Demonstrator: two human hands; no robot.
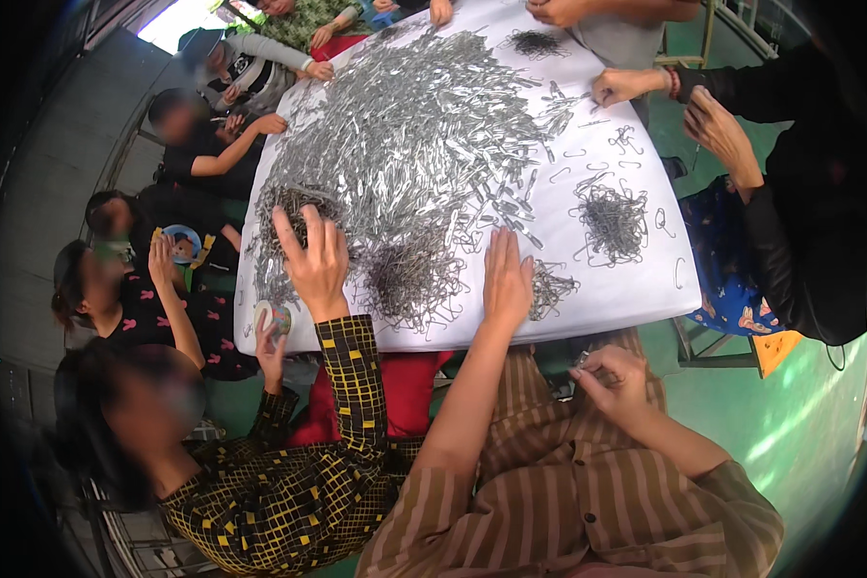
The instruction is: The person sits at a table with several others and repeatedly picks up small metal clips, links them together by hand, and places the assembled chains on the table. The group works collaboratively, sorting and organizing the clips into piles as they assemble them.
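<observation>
My left hand (508,281) lies palm down near the table's front edge, fingers stretched out, fingertips by loose flat silvery metal pieces (511,200). Beside it on the right is a small heap of bent wire hooks (552,292). Over my lap, my right hand (615,381) is closed in a pinch on a small shiny metal piece (580,361), partly hidden by the fingers. A larger, darker heap of wire hooks (409,281) sits to the left of my left hand.
A wide mound of metal pieces (424,116) covers much of the white table (645,318). More wire hooks (615,223) lie at the right. On my left, a person in a checked sleeve (352,376) reaches over a wire heap and holds a round container (273,318). Several other people sit around.
</observation>
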